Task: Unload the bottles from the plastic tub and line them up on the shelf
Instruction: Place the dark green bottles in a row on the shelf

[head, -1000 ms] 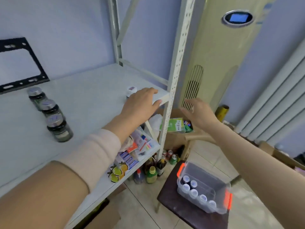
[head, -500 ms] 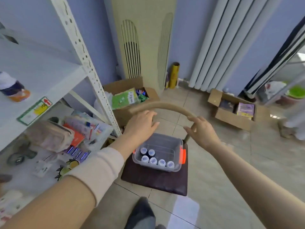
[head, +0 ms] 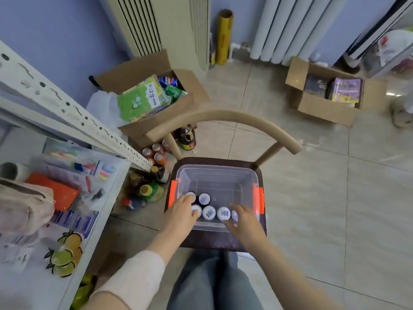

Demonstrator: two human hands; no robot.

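A clear plastic tub (head: 216,175) with orange latches sits on the dark seat of a wooden chair (head: 223,118). Several dark bottles with white caps (head: 209,212) stand along its near side. My left hand (head: 182,212) reaches into the tub's left end, fingers over the caps there, touching a bottle. My right hand (head: 242,220) is spread over the caps at the right end. Neither hand plainly grips a bottle. The white metal shelf (head: 67,113) stands to the left.
The lower shelf board (head: 40,253) holds a pouch, an orange packet and stationery. Drink bottles and cans (head: 154,175) crowd the floor between shelf and chair. Open cardboard boxes (head: 156,104) (head: 324,97) sit on the tiled floor behind.
My view swung down from the top shelf to the tub. Both hands dropped from shelf height into the tub, onto the bottle caps.
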